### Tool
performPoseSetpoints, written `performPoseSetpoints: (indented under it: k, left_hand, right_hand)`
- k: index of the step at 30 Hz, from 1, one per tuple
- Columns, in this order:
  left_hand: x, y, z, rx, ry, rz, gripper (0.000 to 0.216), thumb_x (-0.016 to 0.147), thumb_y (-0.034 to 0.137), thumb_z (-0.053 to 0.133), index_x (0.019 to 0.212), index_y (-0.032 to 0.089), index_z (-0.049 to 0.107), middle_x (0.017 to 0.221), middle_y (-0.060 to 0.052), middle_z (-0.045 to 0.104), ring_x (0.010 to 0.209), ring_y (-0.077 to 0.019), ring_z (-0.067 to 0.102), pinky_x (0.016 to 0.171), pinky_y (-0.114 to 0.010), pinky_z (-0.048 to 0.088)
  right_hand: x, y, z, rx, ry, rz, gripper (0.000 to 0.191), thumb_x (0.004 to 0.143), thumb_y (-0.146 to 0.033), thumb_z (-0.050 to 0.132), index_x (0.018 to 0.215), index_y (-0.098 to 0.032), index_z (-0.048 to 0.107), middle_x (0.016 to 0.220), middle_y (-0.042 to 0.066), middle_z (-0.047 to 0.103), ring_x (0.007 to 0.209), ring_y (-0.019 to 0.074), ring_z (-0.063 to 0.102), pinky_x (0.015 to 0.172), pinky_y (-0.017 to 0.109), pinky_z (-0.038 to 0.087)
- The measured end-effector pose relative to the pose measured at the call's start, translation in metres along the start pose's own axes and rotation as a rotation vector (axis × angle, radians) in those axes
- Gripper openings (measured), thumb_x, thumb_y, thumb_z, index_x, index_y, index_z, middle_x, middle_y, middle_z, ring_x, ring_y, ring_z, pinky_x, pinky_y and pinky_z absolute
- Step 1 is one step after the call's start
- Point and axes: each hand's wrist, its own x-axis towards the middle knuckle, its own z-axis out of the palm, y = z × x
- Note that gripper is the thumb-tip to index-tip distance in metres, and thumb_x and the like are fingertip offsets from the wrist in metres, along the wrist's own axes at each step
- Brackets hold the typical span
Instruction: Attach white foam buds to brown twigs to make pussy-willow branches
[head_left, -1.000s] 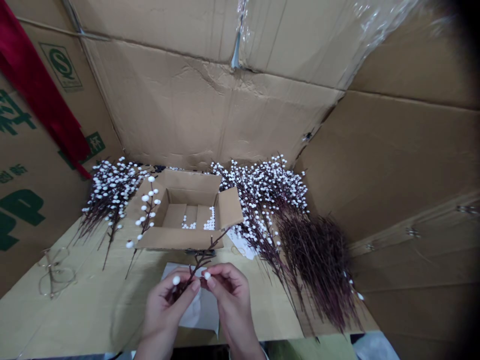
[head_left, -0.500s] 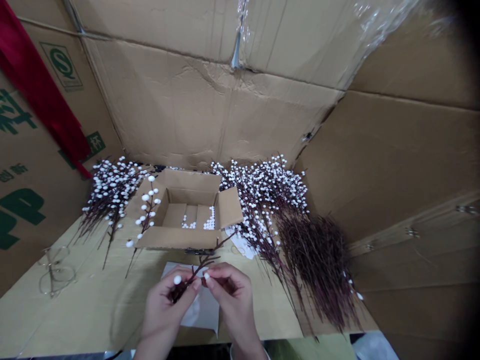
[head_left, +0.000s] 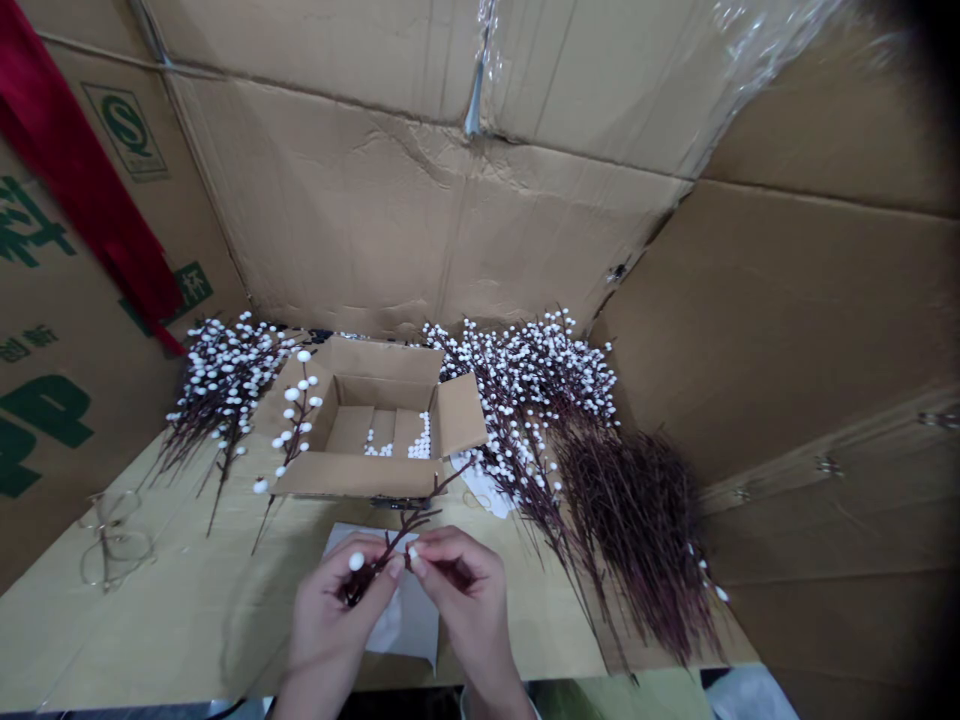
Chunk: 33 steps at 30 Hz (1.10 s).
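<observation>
My left hand (head_left: 330,610) is closed around a dark red twig branch (head_left: 405,525) that points up and right toward the small open carton (head_left: 375,478). One white bead (head_left: 355,561) sits on a twig tip above my left fingers. My right hand (head_left: 457,590) pinches another white bead against a twig tip at the middle of the branch. Both hands hover over a white sheet (head_left: 409,620) lying on the cardboard-covered table (head_left: 172,610).
The carton holds loose white beads (head_left: 420,440). One beaded sprig (head_left: 292,425) leans on its left flap. Beaded branches are heaped at left (head_left: 217,385) and behind right (head_left: 525,385); bare dark twigs (head_left: 637,530) lie at right. Cardboard walls surround the table. Wire loops (head_left: 112,545) lie far left.
My hands have drawn slightly closer together, and my right fingers have pressed the white bead onto the twig tip. Otherwise the scene is unchanged.
</observation>
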Motion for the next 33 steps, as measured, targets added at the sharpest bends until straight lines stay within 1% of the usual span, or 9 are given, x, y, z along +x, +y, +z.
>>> performPoseSetpoints:
  k: [4,9,14,18,27,33]
  left_hand:
    - [0.003,-0.001,-0.002,0.009,-0.004,0.020,0.016,0.059,0.028,0.085,0.055,0.020,0.072,0.059,-0.002,0.066,0.059,-0.0179,0.061,0.055,-0.024,0.049]
    - [0.004,-0.004,-0.004,0.019,-0.025,0.043,0.015,0.061,0.029,0.083,0.055,0.020,0.072,0.059,-0.003,0.067,0.059,-0.0180,0.061,0.055,-0.024,0.050]
    - [0.004,-0.007,-0.006,0.033,-0.031,0.053,0.012,0.062,0.026,0.082,0.056,0.021,0.073,0.060,-0.003,0.068,0.060,-0.0181,0.062,0.055,-0.023,0.050]
    - [0.005,-0.006,-0.006,0.042,-0.043,0.051,0.012,0.060,0.026,0.082,0.055,0.021,0.073,0.058,-0.004,0.067,0.057,-0.0182,0.061,0.052,-0.024,0.049]
    - [0.003,-0.003,-0.003,0.035,-0.046,0.065,0.011,0.061,0.022,0.079,0.053,0.021,0.072,0.057,-0.002,0.066,0.057,-0.0174,0.061,0.055,-0.023,0.049]
    - [0.000,0.000,0.000,0.014,-0.025,0.061,0.012,0.061,0.021,0.080,0.054,0.021,0.070,0.058,-0.001,0.065,0.057,-0.0167,0.060,0.054,-0.023,0.047]
  right_hand:
    - [-0.002,0.006,0.000,0.019,-0.007,0.012,0.005,0.071,-0.028,0.084,0.071,-0.025,0.079,0.074,0.005,0.076,0.071,0.0187,0.071,0.065,0.028,0.056]
    - [-0.007,0.015,0.001,0.069,0.071,0.031,0.009,0.070,-0.031,0.085,0.071,-0.025,0.079,0.074,0.003,0.076,0.072,0.0171,0.070,0.067,0.026,0.056]
    - [-0.006,0.011,0.001,0.054,0.038,0.018,0.005,0.071,-0.027,0.084,0.073,-0.026,0.079,0.076,0.003,0.077,0.073,0.0162,0.071,0.068,0.025,0.056]
    - [-0.004,0.009,0.000,0.030,0.021,-0.008,0.004,0.072,-0.026,0.083,0.072,-0.025,0.079,0.074,0.004,0.076,0.073,0.0177,0.071,0.067,0.027,0.056]
    - [-0.006,0.013,0.000,0.052,0.047,0.047,0.010,0.069,-0.032,0.085,0.070,-0.024,0.078,0.073,0.005,0.076,0.072,0.0187,0.070,0.068,0.029,0.055]
    - [-0.007,0.015,0.002,0.105,0.092,0.073,0.013,0.066,-0.033,0.087,0.068,-0.025,0.078,0.073,0.003,0.077,0.069,0.0165,0.069,0.065,0.026,0.055]
